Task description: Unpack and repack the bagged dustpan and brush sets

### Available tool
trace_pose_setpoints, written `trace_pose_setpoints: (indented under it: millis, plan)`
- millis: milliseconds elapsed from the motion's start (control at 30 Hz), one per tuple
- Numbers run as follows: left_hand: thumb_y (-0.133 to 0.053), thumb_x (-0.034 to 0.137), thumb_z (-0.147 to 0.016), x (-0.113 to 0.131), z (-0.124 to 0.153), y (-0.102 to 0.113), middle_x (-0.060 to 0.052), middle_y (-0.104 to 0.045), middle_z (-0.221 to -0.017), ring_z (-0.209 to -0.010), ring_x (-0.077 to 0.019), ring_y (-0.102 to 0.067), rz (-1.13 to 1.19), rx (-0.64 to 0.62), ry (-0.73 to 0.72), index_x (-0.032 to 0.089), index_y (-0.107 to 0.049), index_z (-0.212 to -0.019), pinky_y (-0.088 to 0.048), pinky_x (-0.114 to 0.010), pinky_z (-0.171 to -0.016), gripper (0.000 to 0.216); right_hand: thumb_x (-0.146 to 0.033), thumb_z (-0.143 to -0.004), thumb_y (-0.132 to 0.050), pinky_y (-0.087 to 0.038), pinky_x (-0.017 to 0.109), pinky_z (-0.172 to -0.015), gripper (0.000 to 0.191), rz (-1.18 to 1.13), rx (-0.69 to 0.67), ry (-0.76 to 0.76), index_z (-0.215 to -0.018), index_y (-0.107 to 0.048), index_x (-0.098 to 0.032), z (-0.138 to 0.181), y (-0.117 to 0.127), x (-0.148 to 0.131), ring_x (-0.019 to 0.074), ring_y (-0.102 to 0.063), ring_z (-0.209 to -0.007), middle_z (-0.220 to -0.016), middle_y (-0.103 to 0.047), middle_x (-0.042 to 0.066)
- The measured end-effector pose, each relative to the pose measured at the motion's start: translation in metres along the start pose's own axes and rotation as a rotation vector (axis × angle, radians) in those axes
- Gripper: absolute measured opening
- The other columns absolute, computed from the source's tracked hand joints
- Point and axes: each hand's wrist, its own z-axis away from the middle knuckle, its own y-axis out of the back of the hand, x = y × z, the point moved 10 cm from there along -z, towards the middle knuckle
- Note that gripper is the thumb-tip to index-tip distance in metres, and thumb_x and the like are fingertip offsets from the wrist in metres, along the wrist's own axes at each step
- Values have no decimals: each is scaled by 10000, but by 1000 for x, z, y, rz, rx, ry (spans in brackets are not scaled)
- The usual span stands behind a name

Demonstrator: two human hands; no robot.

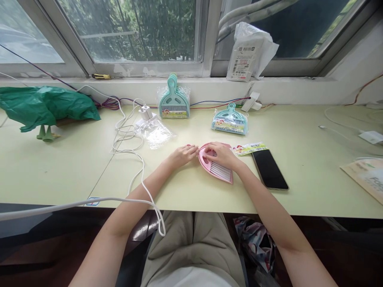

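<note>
A small pink dustpan with a brush (218, 169) lies flat on the pale green desk (191, 191) in front of me. My right hand (220, 154) rests on top of its handle end, fingers curled over it. My left hand (183, 154) touches the pan's left tip with its fingertips. A printed paper label (249, 148) lies just right of the pan. Two teal dustpan sets in clear wrap sit farther back: one (174, 97) leans upright against the sill, the other (230, 120) lies flat.
A dark phone (269, 169) lies face up right of the pan. White cables and a charger (145, 113) trail over the desk's left half beside an empty clear wrapper (157, 134). A green plastic bag (44, 105) lies far left. A white parcel (249, 54) stands on the sill.
</note>
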Motion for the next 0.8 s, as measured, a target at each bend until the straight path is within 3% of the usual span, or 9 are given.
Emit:
trace_pose_setpoints:
  millis: [633,800]
  plan:
    - [-391,113,-947,-2,1,-4,-93,-670,-1179,-1101,-166,-636,55,67,30,168,-593,-1177,-520,-293,-916,312,-340,-857,-568,-434,314,-832,139,0,21,-28,-825,-623,-216,-1,0,5,178,-594,-911,-964,-663,37]
    - [-316,131,-962,-1,2,-5,-119,-654,-1200,-1116,-180,-622,54,51,26,151,-583,-1199,-514,-324,-924,357,-346,-852,-569,-437,312,-818,143,12,16,-32,-827,-630,-219,-1,0,5,173,-591,-890,-942,-657,31]
